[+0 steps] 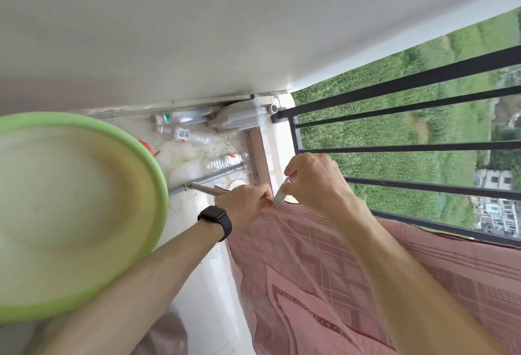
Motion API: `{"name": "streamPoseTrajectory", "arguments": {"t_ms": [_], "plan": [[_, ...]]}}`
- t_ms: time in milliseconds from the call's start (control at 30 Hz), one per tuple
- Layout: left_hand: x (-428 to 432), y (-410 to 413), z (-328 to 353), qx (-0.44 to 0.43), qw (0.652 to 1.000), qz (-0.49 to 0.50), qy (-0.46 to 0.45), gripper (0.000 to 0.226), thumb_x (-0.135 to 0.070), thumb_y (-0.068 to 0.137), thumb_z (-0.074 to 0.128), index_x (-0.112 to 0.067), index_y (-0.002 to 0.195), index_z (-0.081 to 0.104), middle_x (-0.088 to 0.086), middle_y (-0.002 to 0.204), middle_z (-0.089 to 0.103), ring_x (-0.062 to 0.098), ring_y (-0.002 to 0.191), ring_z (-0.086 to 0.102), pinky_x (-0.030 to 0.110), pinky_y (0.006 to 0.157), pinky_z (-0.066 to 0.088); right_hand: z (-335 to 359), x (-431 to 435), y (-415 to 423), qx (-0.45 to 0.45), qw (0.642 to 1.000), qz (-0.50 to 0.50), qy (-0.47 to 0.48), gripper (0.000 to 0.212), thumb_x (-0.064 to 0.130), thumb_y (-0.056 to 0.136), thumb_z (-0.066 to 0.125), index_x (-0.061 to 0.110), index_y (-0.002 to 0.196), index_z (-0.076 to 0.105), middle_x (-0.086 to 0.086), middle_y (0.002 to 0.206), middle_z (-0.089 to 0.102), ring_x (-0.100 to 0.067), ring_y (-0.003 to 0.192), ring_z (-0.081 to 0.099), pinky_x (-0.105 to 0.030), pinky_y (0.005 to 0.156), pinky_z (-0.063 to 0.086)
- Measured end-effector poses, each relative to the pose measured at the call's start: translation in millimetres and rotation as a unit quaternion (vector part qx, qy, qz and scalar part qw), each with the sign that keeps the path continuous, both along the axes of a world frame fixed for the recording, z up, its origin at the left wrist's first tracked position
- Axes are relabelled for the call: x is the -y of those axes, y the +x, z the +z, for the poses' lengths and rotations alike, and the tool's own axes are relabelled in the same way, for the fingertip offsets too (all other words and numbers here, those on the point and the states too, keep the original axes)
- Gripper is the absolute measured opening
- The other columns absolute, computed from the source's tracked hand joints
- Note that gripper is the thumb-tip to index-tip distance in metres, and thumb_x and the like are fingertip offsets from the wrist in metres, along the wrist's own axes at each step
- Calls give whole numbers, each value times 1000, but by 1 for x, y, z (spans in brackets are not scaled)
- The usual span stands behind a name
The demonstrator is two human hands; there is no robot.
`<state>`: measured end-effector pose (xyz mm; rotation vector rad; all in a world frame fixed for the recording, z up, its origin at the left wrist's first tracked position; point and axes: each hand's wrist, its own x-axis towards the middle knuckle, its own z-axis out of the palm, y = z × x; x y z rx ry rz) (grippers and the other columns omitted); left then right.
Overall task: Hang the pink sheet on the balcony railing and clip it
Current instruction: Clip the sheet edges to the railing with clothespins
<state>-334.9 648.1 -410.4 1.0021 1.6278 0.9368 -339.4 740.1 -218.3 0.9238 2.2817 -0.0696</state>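
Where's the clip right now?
In the head view, centre frame: the pale clip is in the right hand, its tip at the pink sheet's top corner, which the left hand pinches.

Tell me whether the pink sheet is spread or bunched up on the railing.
Spread: the pink sheet lies flat over the railing, pattern showing. Only its corner is gathered, pinched by the left hand.

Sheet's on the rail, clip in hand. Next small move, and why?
Probably press the clip in the right hand onto the sheet corner pinched by the left hand: the clip's tip sits at that corner, not visibly clamped, and the sheet already drapes the railing.
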Motion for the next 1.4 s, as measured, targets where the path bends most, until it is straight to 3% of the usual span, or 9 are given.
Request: {"name": "streamPoseTrajectory", "arguments": {"t_ms": [200,300,600,667,733,833,967,1167,1400], "plan": [[1,0,-6,5,1000,24,16,15,-43,98,47,-38,85,44,-10,79,49,20,78,56,40,71,49,-23,-6,-17,29,999,18,-2,20,4,85,74,10,104,74,-9,101,76,-20,81,73,-31,74,63],[-3,-5,-7,-7,1000,12,26,9,-34,99,51,-29,100,58,-5,87,50,23,85,59,35,72,46,-33,-8,-22,84,996,27,-15,21,-4,85,68,8,101,74,-10,98,74,-22,79,72,-32,67,62],[-7,-17,-6,-21,1000,-6,11,20,-30,100,48,-22,112,62,1,88,55,24,82,56,29,66,33,-60,-10,-28,169,985,14,-36,12,9,89,63,10,81,54,-6,89,58,-17,69,52,-23,55,41],[-8,-23,-1,-10,1000,-28,-5,20,-34,97,50,-19,100,63,5,91,66,26,83,61,33,65,40,-58,-10,-23,166,985,-8,-50,16,21,92,66,9,101,60,-7,100,60,-20,81,55,-26,60,45],[-7,-29,5,-3,998,-62,-17,31,-44,92,49,-17,88,64,3,90,71,25,83,65,38,72,51,-51,-11,-15,156,984,-44,-79,45,31,90,72,9,125,54,-7,113,64,-21,95,56,-30,71,46],[5,-43,17,-20,996,-82,-41,28,-40,93,52,-22,108,67,-3,109,71,19,102,65,39,88,53,-32,-6,-4,87,992,-51,-74,56,26,89,72,14,136,45,-7,120,65,-19,99,58,-29,78,50],[32,-66,52,-96,990,-68,-77,35,-28,95,53,-27,130,57,-3,127,63,19,115,60,34,92,49,15,26,10,-103,993,-43,-32,34,20,96,59,16,129,57,-3,122,65,-17,101,65,-31,86,57],[66,-83,168,-269,957,-72,-74,38,-31,87,47,-29,122,61,2,113,70,26,104,63,38,86,52,88,91,46,-298,948,-112,2,19,21,94,60,21,107,74,3,113,69,-20,101,65,-38,85,53],[84,-72,319,-432,893,-123,-8,37,-33,93,45,-33,129,57,-4,127,64,22,121,54,36,101,41,182,139,113,-360,916,-175,21,29,31,100,42,28,112,68,10,115,66,-18,112,56,-31,88,42]]}}
